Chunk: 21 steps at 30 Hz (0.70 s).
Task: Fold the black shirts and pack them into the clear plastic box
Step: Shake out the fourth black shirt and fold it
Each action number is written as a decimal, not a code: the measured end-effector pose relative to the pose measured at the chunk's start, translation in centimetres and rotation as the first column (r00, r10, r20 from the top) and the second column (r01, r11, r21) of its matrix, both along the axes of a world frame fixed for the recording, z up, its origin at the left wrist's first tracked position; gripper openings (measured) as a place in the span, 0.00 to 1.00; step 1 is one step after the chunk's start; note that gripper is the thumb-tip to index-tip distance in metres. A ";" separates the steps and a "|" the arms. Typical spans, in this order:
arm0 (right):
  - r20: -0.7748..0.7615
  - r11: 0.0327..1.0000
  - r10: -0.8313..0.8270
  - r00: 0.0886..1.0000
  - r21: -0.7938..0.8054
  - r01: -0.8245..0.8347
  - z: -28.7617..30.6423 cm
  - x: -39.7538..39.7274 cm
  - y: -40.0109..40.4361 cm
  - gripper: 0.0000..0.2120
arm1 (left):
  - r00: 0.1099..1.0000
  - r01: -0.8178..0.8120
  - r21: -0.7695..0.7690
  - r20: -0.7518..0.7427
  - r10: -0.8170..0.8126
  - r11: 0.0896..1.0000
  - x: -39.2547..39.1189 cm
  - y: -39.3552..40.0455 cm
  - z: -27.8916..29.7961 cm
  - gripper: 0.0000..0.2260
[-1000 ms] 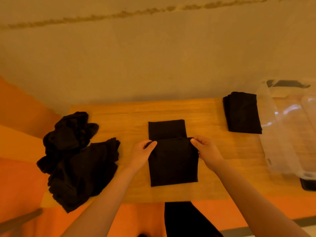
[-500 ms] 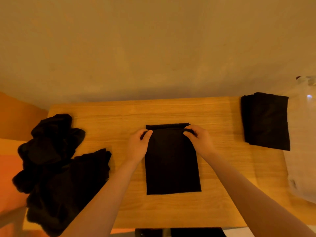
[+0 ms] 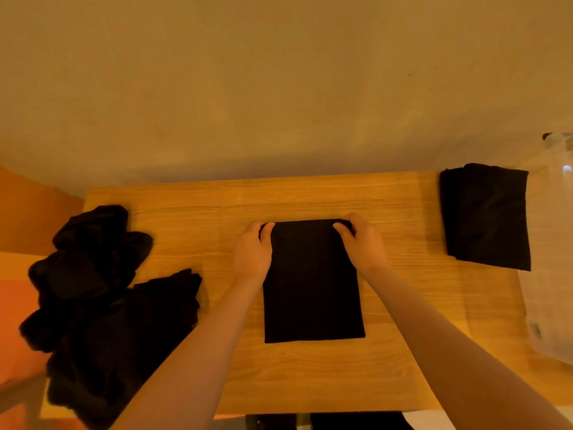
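A folded black shirt [image 3: 313, 293] lies as a neat rectangle in the middle of the wooden table [image 3: 310, 377]. My left hand [image 3: 252, 249] pinches its far left corner and my right hand [image 3: 361, 243] pinches its far right corner. A pile of unfolded black shirts [image 3: 99, 305] spills over the table's left end. A folded black shirt stack [image 3: 486, 215] rests at the far right. The clear plastic box [image 3: 552, 274] stands at the right edge, only partly in view.
A plain wall rises directly behind the table. Orange floor shows to the left of the table. Bare wood lies between the middle shirt and the folded stack on the right.
Both hands carried the shirt's near half up over the far half and now hold the far corners. The view swung left, so less of the box shows.
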State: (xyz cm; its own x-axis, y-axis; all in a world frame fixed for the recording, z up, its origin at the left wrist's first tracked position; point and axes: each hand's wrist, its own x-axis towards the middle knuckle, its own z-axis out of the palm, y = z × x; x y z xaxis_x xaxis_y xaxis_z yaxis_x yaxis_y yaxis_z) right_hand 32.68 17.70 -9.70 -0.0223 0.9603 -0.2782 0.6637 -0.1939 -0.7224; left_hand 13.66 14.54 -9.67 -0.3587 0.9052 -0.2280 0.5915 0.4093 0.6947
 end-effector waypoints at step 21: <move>0.579 0.920 0.338 0.742 -0.038 -0.389 -2.1 0.0 -3.9 0.38 | 0.715 0.378 -0.323 -0.493 -0.495 0.868 1.0 -4.3 -2.1 0.36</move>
